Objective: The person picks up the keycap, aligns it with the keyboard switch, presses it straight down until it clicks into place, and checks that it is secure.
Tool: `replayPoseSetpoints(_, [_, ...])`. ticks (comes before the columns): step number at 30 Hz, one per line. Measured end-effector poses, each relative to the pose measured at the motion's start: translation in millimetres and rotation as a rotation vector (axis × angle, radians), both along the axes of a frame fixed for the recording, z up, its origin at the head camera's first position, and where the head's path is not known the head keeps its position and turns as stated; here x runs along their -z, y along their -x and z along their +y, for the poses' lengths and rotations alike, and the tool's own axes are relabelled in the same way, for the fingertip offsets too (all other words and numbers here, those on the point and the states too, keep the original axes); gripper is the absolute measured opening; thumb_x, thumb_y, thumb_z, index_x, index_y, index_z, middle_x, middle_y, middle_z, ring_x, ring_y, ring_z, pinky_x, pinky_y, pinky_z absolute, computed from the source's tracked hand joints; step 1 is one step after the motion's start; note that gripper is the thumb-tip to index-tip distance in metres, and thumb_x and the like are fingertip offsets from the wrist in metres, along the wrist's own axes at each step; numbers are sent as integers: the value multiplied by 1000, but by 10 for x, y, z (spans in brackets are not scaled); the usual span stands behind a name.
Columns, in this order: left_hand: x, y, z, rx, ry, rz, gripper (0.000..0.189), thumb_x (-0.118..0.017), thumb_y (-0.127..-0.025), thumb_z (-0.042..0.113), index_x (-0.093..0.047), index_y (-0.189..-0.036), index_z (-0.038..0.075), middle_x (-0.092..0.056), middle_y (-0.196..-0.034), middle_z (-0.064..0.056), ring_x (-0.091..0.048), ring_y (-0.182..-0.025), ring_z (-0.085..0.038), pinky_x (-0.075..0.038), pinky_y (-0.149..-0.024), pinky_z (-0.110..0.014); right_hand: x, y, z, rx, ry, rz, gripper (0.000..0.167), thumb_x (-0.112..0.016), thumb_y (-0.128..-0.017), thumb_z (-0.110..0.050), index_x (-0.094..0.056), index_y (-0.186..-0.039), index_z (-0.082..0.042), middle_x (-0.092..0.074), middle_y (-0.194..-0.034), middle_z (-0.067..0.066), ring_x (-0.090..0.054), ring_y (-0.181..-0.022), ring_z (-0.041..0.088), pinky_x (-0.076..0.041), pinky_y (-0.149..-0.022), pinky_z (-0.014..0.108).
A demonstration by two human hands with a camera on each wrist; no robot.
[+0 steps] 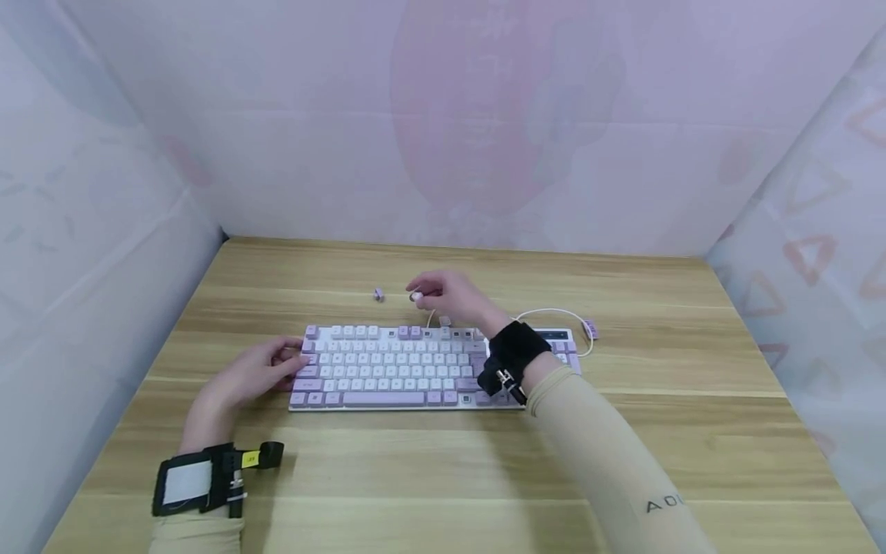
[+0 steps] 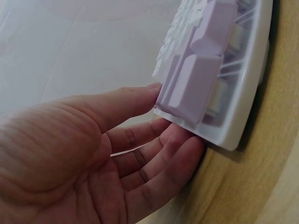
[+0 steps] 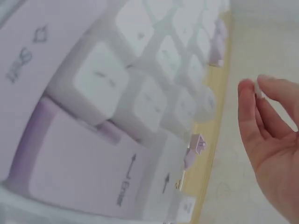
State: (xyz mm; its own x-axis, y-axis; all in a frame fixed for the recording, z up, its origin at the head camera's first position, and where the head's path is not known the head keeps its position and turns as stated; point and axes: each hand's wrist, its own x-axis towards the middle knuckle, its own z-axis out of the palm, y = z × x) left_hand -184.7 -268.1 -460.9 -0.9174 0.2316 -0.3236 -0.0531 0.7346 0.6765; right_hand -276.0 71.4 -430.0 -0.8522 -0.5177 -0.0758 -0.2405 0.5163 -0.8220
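Note:
A white and lilac keyboard (image 1: 384, 371) lies on the wooden table, with several bare key sockets along its top row and one in its bottom row. At its left end my left hand (image 1: 252, 373) holds the edge, thumb against the lilac keys (image 2: 194, 88) and fingers tucked under the case. Beyond the keyboard's back edge, my right hand (image 1: 453, 296) is raised and pinches a small white keycap (image 1: 416, 296) between thumb and fingertips. The fingers cover most of it in the right wrist view.
A loose lilac keycap (image 1: 378, 295) lies behind the keyboard, left of my right hand. A pale keycap (image 1: 445, 321) rests near the back edge. A white cable (image 1: 554, 311) curves round the back right corner, next to a lilac piece (image 1: 591, 329).

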Motion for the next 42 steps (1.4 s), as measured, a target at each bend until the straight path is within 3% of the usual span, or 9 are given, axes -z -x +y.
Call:
replayPoseSetpoints(5, [-2, 2, -15, 2, 11, 5, 57, -57, -102, 35, -45, -144, -1, -63, -118, -20, -61, -95, -21, -56, -78, -30, -28, -48, 152, 17, 260, -237, 26, -64, -97, -9, -68, -122, -7, -65, -127, 24, -63, -118, 40, -46, -108, 53])
replayPoseSetpoints(9, [-3, 1, -28, 7, 12, 8, 56, -57, -102, 35, -46, -143, -1, -63, -118, -20, -61, -96, -22, -57, -79, -31, -23, -103, 188, -1, 340, -337, 25, -64, -96, -8, -69, -120, -11, -62, -131, 24, -59, -123, 43, -40, -112, 56])
replayPoseSetpoints(15, [-3, 2, -32, 4, 8, 0, 57, -57, -102, 35, -45, -143, -1, -63, -118, -20, -61, -97, -22, -57, -80, -31, 38, -150, 184, -2, 409, -423, 26, -62, -96, -1, -64, -122, -4, -60, -135, 24, -61, -123, 40, -41, -113, 52])
replayPoseSetpoints(24, [-4, 8, -15, 8, 27, 1, 58, -57, -101, 38, -46, -143, 0, -63, -119, -19, -61, -98, -23, -56, -81, -33, 81, -149, 235, 6, 288, -330, 27, -66, -93, -3, -68, -119, -7, -66, -129, 19, -66, -112, 30, -48, -106, 45])
replayPoseSetpoints(28, [-8, 13, 0, 6, 27, 1, 57, -57, -101, 38, -46, -143, 0, -63, -119, -19, -61, -97, -22, -56, -81, -32, 91, -155, 259, 9, 216, -262, 30, -70, -90, -3, -67, -121, -4, -67, -126, 20, -67, -100, 24, -52, -92, 32])
replayPoseSetpoints(33, [-13, 13, 16, 1, 17, -3, 56, -57, -101, 36, -46, -143, -1, -63, -119, -20, -61, -97, -22, -57, -80, -32, 89, -168, 279, 13, 154, -169, 30, -72, -89, -3, -68, -118, 2, -69, -114, 21, -62, -83, 10, -48, -77, 20])
replayPoseSetpoints(42, [-26, 18, 10, 2, 13, -6, 57, -57, -101, 36, -46, -143, -2, -62, -119, -20, -61, -97, -23, -56, -80, -31, 52, -154, 375, -45, -13, -11, 28, -72, -91, -9, -72, -118, -5, -71, -113, 10, -65, -92, 17, -49, -80, 23])
